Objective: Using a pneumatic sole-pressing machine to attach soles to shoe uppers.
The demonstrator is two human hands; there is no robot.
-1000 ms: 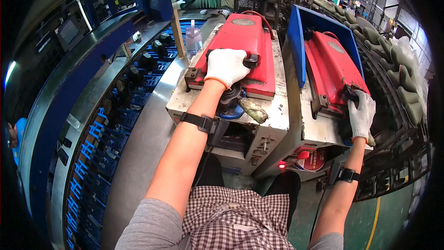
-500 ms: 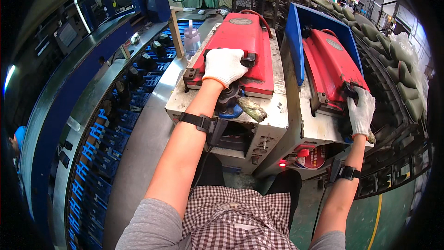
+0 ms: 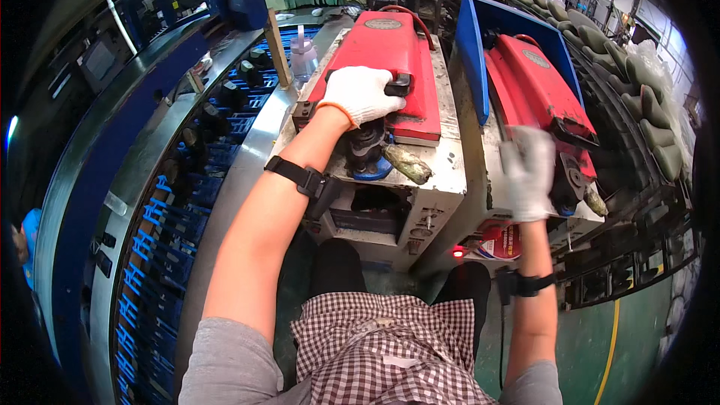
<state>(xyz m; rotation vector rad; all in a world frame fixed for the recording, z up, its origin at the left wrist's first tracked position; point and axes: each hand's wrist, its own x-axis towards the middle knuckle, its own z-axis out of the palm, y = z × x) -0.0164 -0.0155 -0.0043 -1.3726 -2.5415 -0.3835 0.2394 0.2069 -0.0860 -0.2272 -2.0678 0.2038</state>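
Observation:
My left hand (image 3: 358, 95), in a white knitted glove, is closed round the black handle (image 3: 400, 85) at the front of the left machine's red lid (image 3: 382, 52). Below that hand are a dark round fitting (image 3: 366, 141) and a blue piece (image 3: 373, 172). A grubby greenish wrapped bundle (image 3: 409, 165) lies beside them. My right hand (image 3: 531, 172), gloved too, is smeared by motion, so its fingers cannot be read. It hovers left of the dark front fitting (image 3: 571, 180) of the right machine, apart from that machine's red lid (image 3: 536, 79).
A blue guard (image 3: 470, 60) surrounds the back and left of the right machine. On the left runs a metal-edged line with blue racks (image 3: 142, 255); a clear bottle (image 3: 304, 56) stands near it. Several grey-green foot-shaped pieces (image 3: 652, 109) fill a rack at the right.
My right hand has let go of the front of the right machine's lid and moved left, uncovering the dark fitting there. My left hand stays on its handle. The whole view has shifted slightly.

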